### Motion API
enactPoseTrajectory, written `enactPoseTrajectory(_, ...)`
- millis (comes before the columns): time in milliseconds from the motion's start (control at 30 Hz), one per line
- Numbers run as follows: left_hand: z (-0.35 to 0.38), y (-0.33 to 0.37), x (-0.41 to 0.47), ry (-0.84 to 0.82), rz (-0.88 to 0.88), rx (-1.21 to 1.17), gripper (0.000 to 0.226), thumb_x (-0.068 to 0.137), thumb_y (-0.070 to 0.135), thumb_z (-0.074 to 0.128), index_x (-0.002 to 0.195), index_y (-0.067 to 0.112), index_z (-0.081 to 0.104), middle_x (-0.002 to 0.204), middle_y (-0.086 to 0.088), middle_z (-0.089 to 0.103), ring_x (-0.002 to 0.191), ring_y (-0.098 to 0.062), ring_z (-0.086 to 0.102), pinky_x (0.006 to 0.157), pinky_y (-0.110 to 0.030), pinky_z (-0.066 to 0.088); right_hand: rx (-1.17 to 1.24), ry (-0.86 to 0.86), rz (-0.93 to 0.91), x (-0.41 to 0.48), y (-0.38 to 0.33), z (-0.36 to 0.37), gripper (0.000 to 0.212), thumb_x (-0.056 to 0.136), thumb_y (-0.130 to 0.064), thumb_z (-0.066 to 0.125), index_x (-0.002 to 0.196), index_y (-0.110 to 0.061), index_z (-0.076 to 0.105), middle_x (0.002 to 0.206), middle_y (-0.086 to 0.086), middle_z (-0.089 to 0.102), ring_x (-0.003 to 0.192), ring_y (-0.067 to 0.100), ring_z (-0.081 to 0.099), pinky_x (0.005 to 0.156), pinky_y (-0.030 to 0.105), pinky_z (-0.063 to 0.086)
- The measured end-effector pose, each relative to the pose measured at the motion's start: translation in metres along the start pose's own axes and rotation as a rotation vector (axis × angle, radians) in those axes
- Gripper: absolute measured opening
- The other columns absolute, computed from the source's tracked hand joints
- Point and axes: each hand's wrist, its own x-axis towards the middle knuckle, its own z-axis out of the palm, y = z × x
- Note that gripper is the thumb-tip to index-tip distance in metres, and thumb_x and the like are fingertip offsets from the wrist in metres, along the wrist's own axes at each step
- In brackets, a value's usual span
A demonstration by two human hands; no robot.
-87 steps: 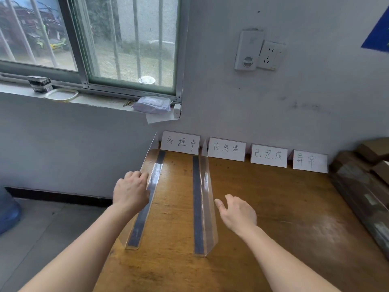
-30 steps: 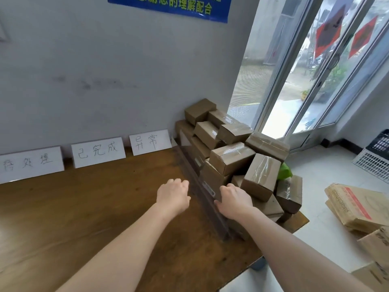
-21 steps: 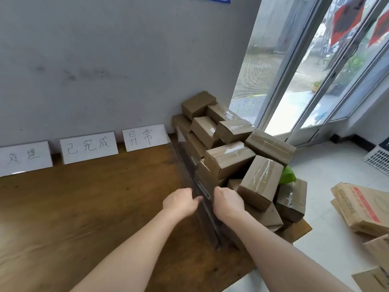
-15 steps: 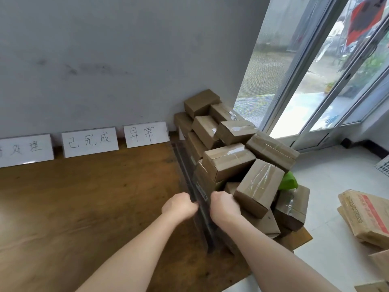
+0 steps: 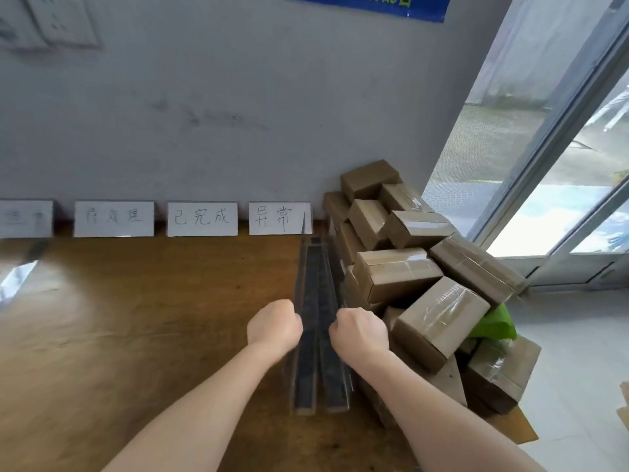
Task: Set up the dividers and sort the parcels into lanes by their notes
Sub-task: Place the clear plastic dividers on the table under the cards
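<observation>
Dividers (image 5: 318, 301) gripped beside the parcels (image 5: 418, 267).
Judged stiff, light, slick plastic; the long edges are best clasped mid-length, as is done by the curled left hand (image 5: 274, 327) and right hand (image 5: 359, 330).

Two clear dividers (image 5: 318, 321), dark strip along each base, lie side by side lengthwise on table (image 5: 136, 335), far ends reaching 异常 card (image 5: 279, 218); left hand (image 5: 274, 327) and right hand (image 5: 359, 332) curl onto outer sides. Brown taped parcels (image 5: 398, 274) piled unevenly just right of them. Four white handwritten note cards (image 5: 201, 218) stand in row at table's back edge; leftmost blurred
</observation>
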Motion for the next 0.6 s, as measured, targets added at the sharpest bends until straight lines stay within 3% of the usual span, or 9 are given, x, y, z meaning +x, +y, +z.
enactPoseTrajectory(67, -0.006, -0.01, -0.007, 0.029, -0.01, 0.012, 0.023, 0.101, 0.025, 0.042, 0.108, 0.019, 0.063, 0.091, 0.006, 0.057, 0.075, -0.011, 0.053, 0.052, -0.02, 0.033, 0.105, 0.034, -0.021, -0.002, -0.004, -0.002, 0.024, 0.102, -0.024, 0.05, 0.108, -0.016, 0.072, 0.095, -0.002, 0.07, 0.084, 0.012, 0.068, 0.08, 0.024, 0.057)
enactPoseTrajectory(167, -0.014, -0.025, -0.02, 0.069, -0.04, 0.017, 0.025, 0.101, 0.024, 0.041, 0.111, 0.018, 0.063, 0.098, 0.004, 0.062, 0.077, -0.011, 0.05, 0.056, -0.021, 0.032, 0.202, 0.067, -0.049, -0.009, -0.011, -0.002, 0.025, 0.102, -0.025, 0.05, 0.109, -0.017, 0.072, 0.09, -0.006, 0.066, 0.078, 0.009, 0.064, 0.078, 0.019, 0.055)
enactPoseTrajectory(367, -0.034, -0.064, -0.04, 0.138, -0.136, 0.002, 0.027, 0.101, 0.025, 0.04, 0.113, 0.019, 0.063, 0.109, 0.001, 0.067, 0.079, -0.01, 0.049, 0.064, -0.025, 0.037, 0.165, 0.062, -0.197, -0.024, -0.041, -0.001, 0.026, 0.102, -0.023, 0.049, 0.115, -0.016, 0.07, 0.106, 0.0, 0.069, 0.094, 0.015, 0.068, 0.087, 0.026, 0.057)
enactPoseTrajectory(533, -0.053, -0.11, -0.048, 0.168, -0.206, 0.0, 0.025, 0.1, 0.022, 0.039, 0.106, 0.019, 0.064, 0.105, 0.001, 0.067, 0.079, -0.014, 0.052, 0.067, -0.026, 0.04, 0.253, 0.065, -0.146, -0.024, -0.074, 0.008, 0.022, 0.101, -0.026, 0.05, 0.102, -0.017, 0.071, 0.089, -0.004, 0.066, 0.078, 0.012, 0.065, 0.07, 0.019, 0.056)
enactPoseTrajectory(600, -0.062, -0.131, -0.047, 0.16, -0.239, 0.008, 0.026, 0.1, 0.022, 0.038, 0.105, 0.018, 0.063, 0.104, 0.0, 0.066, 0.08, -0.017, 0.052, 0.07, -0.029, 0.041, 0.273, 0.066, -0.124, -0.021, -0.088, 0.012, 0.022, 0.1, -0.026, 0.05, 0.1, -0.016, 0.07, 0.08, -0.007, 0.06, 0.067, 0.007, 0.059, 0.056, 0.011, 0.045)
